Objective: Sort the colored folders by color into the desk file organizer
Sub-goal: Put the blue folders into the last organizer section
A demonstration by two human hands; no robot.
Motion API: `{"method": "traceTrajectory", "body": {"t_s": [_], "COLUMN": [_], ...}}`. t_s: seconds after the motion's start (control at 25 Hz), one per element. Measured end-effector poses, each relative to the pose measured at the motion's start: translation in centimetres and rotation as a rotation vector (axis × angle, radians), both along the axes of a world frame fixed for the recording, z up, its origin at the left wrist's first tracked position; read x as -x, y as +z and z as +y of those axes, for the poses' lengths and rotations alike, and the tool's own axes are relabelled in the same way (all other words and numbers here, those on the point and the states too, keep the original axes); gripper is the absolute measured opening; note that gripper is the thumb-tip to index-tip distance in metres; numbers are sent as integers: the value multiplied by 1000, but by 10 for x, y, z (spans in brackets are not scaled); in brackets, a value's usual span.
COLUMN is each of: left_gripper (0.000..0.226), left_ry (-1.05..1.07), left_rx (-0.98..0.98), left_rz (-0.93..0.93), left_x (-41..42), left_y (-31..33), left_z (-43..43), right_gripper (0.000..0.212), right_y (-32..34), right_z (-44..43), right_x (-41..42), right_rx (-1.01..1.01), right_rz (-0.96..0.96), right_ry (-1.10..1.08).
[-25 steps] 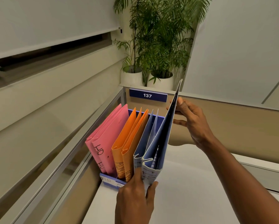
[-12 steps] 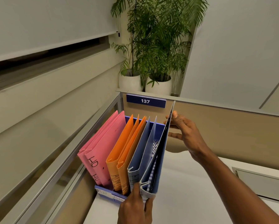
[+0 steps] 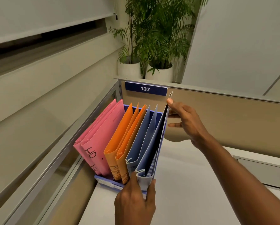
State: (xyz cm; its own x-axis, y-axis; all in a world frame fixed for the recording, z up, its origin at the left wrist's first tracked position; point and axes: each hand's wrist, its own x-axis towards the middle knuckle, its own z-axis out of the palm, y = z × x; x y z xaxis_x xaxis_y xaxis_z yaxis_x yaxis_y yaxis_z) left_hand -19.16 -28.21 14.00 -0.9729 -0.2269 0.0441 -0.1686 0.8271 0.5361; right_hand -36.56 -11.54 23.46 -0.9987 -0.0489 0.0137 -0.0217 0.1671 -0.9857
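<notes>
A blue file organizer stands on the white desk against the left partition. It holds two pink folders at the left, two orange folders in the middle and a blue folder to their right. A second blue folder stands in the rightmost slot. My left hand pinches that folder's near spine. My right hand grips its far top corner, thumb on the edge.
The white desk spreads to the right of the organizer. A tan partition with a "137" label runs behind it. Two potted plants stand beyond the partition. A glass-and-metal divider runs along the left.
The rightmost blue folder has sunk lower into the organizer, with both hands still holding it. The camera view has shifted slightly.
</notes>
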Motion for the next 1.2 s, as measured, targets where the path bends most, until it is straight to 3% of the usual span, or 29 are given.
{"method": "traceTrajectory", "body": {"t_s": [0.16,0.36,0.52,0.88,1.04,1.12,1.2], "left_gripper": [51,54,55,46,38,46,70], "left_ry": [59,120,122,49,-33,-51,-21], "left_rx": [-47,80,62,120,195,292,346], "left_rz": [144,282,295,444,623,656,531], "left_x": [-6,-6,-6,-18,-23,-15,-4], "left_y": [2,14,15,26,39,48,58], "left_z": [5,7,9,0,-39,-70,-102], "right_gripper": [53,21,15,44,49,57,68], "right_y": [-7,-25,-35,-44,-43,-42,-42], "right_z": [-2,-1,2,-11,-27,-41,-59], "right_x": [15,23,24,-15,-80,-116,-146], "right_rx": [-35,-107,-126,-450,-545,-610,-715], "right_rz": [-63,-39,-22,80,332,426,433], "right_ry": [9,-68,-122,-263,-255,-190,-91]}}
